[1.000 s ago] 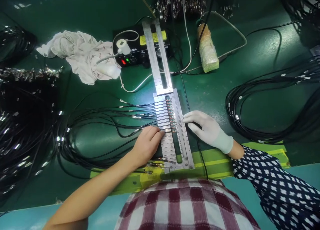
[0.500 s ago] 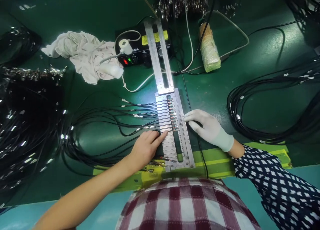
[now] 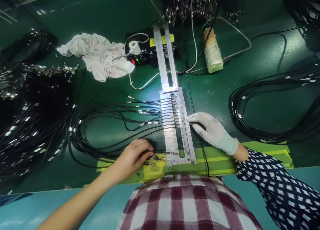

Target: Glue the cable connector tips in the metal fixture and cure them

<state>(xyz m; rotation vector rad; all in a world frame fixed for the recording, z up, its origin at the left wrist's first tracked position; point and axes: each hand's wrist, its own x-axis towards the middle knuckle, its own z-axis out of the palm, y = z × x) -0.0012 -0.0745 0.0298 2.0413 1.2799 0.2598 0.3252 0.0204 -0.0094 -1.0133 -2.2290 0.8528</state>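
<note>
A slotted metal fixture (image 3: 169,140) lies on the bench in front of me. Black cables (image 3: 150,116) run in from the left and sit side by side across its upper part, their stripped ends over the slot. My bare left hand (image 3: 135,158) is left of the fixture's lower end, thumb and fingertips closed around a black cable (image 3: 162,152) whose tip reaches onto the metal. Several more cable ends with metal terminals (image 3: 152,164) lie just below these fingers. My right hand (image 3: 212,131), in a white glove, rests its extended fingertips against the fixture's right edge, thumb apart.
Behind the fixture stands a black control box (image 3: 147,57) with lit indicators. A crumpled white cloth (image 3: 97,57) lies left of it, a wrapped block-shaped object (image 3: 213,53) right of it. Cable coils (image 3: 240,123) lie at right; a large cable bundle (image 3: 37,116) is at left.
My left hand has moved down and left, off the fixture's lower cables to the loose cable ends. My right hand stays at the fixture's edge. The whole view has shifted slightly.
</note>
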